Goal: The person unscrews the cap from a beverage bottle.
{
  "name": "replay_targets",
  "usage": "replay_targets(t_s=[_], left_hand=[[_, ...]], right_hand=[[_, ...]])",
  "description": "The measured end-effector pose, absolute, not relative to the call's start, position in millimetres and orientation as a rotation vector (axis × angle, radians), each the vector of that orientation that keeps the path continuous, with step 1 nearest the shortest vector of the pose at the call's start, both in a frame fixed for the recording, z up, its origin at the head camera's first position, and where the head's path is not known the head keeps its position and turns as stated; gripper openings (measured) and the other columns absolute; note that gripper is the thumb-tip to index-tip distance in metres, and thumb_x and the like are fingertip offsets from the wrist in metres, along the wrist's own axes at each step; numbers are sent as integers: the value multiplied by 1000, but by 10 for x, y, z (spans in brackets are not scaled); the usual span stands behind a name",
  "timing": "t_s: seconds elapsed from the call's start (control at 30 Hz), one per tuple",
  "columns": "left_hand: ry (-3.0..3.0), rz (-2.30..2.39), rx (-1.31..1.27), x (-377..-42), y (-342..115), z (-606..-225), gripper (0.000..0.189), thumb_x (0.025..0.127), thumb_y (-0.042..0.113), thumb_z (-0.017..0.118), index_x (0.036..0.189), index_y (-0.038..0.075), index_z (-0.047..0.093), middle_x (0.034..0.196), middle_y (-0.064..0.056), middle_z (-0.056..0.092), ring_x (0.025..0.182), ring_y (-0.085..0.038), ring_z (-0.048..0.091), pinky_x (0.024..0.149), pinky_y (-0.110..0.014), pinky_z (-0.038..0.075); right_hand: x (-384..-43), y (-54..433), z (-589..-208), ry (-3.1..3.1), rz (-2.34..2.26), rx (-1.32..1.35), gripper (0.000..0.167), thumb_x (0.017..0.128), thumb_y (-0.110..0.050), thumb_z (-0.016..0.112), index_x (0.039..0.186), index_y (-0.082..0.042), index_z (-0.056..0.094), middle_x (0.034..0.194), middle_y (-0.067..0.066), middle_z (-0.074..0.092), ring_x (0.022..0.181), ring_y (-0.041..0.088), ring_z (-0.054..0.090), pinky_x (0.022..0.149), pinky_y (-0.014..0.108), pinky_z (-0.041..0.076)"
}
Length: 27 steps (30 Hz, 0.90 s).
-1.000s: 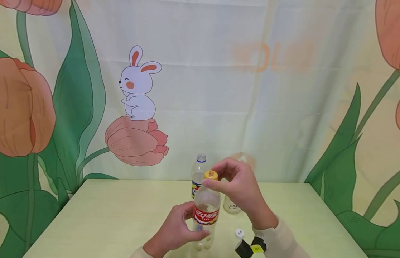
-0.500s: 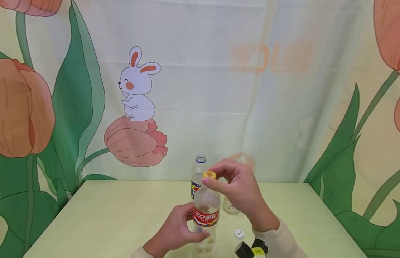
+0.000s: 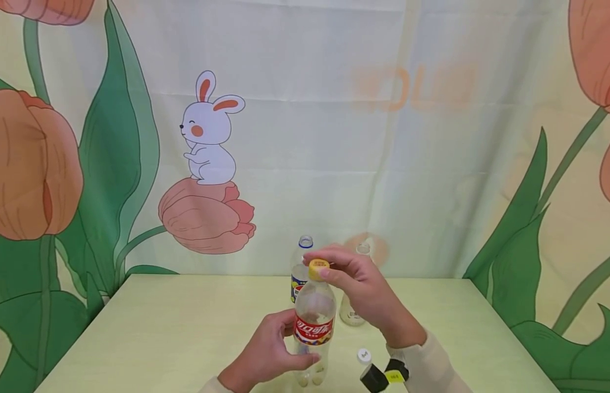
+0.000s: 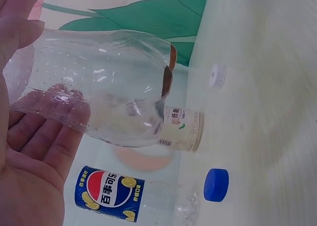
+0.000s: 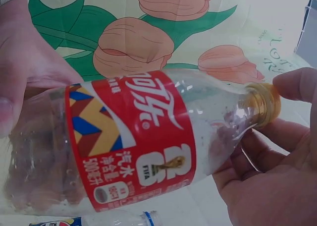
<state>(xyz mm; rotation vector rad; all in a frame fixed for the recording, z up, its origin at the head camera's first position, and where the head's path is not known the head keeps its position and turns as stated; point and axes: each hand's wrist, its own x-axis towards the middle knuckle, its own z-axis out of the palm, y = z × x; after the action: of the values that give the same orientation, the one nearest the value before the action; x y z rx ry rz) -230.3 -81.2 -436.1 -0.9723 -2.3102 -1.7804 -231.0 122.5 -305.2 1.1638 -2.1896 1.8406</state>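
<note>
A clear plastic soda bottle [image 3: 314, 303] with a red label stands nearly upright in front of me. My left hand [image 3: 270, 346] grips its lower half, thumb in front and fingers behind. On the bottle's neck is a yellow cap [image 3: 319, 269], which my right hand [image 3: 366, 289] pinches between thumb and fingers. The right wrist view shows the cap [image 5: 270, 104] at the mouth, the thumb and fingers on opposite sides of it. In the left wrist view, the bottle's base [image 4: 166, 87] appears raised off the table.
Behind stands an uncapped lemon cola bottle [image 3: 298, 278] with a blue label. Another uncapped clear bottle [image 3: 353, 314] is partly hidden by my right hand. A white cap [image 3: 364, 356] and a blue cap [image 4: 216, 185] lie on the table [image 3: 187, 327]. A printed cloth hangs behind.
My right thumb has slid rightward across the front of the yellow cap while the forefinger reaches left behind it. The cap, tilted half a second ago, now looks level. The left hand stays put.
</note>
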Motion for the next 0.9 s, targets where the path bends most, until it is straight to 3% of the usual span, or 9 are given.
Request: replay_targets(t_s=[0.13,0.23,0.4,0.53,0.67,0.9], left_hand=[[-2323,-1784,-956,-2297,-815,-4370,49,76,14,89,120,17,69,113,3,76,101,-9,72,95,-24,57],[-2325,-1785,-950,-2298,-819,-4382,50,76,14,89,121,18,68,113,4,76,102,-10,72,97,-24,57],[-2335,-1782,-952,-2300,-823,-4409,50,77,16,89,122,20,68,114,4,76,103,-10,71,99,-23,56],[-2345,-1772,-954,-2304,-823,-4423,50,77,18,90,122,18,68,114,4,76,103,-10,71,100,-24,55],[-2367,-1773,-933,-2303,-827,-4420,51,77,20,90,123,17,68,114,5,75,104,-10,71,99,-22,55],[-2381,-1775,-913,-2298,-838,-4411,51,77,21,90,123,22,67,115,6,75,103,-10,71,97,-22,56]], right_hand=[[-2331,1220,-3079,-2176,1854,1211,35,104,-13,52,137,-5,62,137,16,61,123,20,61,103,33,52],[-2336,1204,-3090,-2166,1871,1127,39,101,-15,61,139,-4,59,131,14,64,118,20,63,100,30,53],[-2288,1150,-3067,-2145,1930,799,41,82,-13,85,116,-4,66,104,7,70,94,18,67,88,26,57],[-2243,1109,-3038,-2143,1912,668,35,74,-8,90,100,-3,68,89,2,70,81,16,66,79,26,57],[-2234,1102,-3033,-2142,1882,635,30,73,-9,91,95,-3,71,84,-2,71,76,14,65,74,25,56],[-2254,1125,-3048,-2131,1890,704,26,78,-8,88,102,-4,76,87,-4,75,80,15,68,75,26,57]])
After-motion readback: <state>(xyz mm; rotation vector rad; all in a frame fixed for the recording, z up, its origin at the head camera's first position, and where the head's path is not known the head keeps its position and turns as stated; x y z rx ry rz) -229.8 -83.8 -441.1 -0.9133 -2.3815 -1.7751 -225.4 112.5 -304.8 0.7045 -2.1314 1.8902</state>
